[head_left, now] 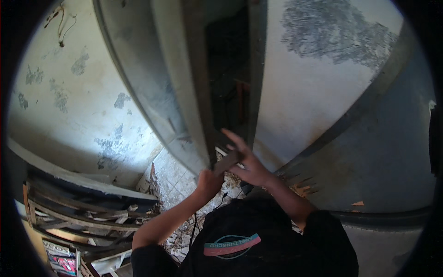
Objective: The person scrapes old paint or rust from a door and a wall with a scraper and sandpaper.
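A flat, dark brown piece (227, 162), perhaps a strip of wood or folded sandpaper, is held in front of my body beside the door's edge. My left hand (211, 184) is closed around its lower left end. At the other end is my right hand (253, 167), its fingers stretched and apart, touching the piece. Motion blurs both hands slightly, and what the piece is made of is unclear. Just beyond them stands a grey-white door (168, 69), partly open, with a brownish edge toward the dark doorway (228, 69).
Worn white walls with grey patches flank the door (69, 87). A slatted wooden rack (83, 221) with printed papers stands low at the left. Debris litters the pale tiled floor (173, 173). On the right is a grey panel (369, 152) with a splintered lower edge.
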A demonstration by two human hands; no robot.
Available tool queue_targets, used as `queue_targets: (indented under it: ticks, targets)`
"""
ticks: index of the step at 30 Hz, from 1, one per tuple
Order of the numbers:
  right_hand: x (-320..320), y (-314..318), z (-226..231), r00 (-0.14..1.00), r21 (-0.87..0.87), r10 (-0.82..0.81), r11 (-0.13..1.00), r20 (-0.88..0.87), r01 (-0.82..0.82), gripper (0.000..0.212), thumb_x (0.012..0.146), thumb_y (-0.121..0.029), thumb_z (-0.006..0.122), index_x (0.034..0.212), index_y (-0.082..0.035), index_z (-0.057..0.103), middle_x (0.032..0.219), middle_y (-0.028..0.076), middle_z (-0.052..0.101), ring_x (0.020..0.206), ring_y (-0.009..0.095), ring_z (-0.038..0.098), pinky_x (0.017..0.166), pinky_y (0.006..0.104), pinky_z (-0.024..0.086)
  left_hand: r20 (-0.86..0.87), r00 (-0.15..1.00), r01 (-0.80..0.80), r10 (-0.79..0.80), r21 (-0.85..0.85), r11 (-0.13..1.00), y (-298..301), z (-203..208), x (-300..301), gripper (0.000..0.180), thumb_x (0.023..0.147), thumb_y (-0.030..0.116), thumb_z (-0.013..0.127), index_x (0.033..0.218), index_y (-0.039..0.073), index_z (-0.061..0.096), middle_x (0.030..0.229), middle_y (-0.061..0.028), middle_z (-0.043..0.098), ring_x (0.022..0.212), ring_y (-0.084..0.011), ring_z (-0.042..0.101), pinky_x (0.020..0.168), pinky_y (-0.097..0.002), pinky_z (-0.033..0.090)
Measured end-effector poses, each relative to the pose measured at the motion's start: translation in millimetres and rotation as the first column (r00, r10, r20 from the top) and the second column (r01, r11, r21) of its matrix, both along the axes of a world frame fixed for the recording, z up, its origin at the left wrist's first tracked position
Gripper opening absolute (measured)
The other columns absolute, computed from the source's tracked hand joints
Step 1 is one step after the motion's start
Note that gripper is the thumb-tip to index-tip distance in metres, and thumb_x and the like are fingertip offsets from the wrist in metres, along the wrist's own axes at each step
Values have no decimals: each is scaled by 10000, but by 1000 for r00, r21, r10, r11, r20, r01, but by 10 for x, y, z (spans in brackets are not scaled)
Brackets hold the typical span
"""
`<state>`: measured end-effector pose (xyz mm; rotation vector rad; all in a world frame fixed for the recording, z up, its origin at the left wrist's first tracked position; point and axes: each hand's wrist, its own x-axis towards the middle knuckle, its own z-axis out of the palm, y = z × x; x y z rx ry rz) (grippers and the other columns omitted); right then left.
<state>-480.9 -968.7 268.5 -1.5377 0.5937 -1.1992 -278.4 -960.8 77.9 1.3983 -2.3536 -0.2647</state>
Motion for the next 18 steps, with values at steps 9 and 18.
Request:
queue_targets:
  ticks: [9, 18]
  targets:
    - [590, -4, 4, 965, -380, 0, 919, -261, -102, 317, 856, -292, 631, 1106, -96, 623, 1488, 215, 121, 1367, 395, 163, 1105, 433, 174, 602, 798, 133, -34, -122, 984, 466, 1211, 163, 297, 773, 201, 569, 1023, 70, 662, 1003, -128, 637, 952, -272, 615, 810, -456, 476]
    - [516, -123, -269, 876, -319, -233, 943, -422, 97, 451, 868, -388, 580, 1048, 21, 646, 1493, 246, 105, 1367, 393, 169, 1109, 414, 189, 693, 707, 229, -141, -36, 973, 79, 1099, -71, 356, 793, 189, 575, 1121, 56, 609, 994, -96, 654, 876, -256, 648, 617, -381, 516]
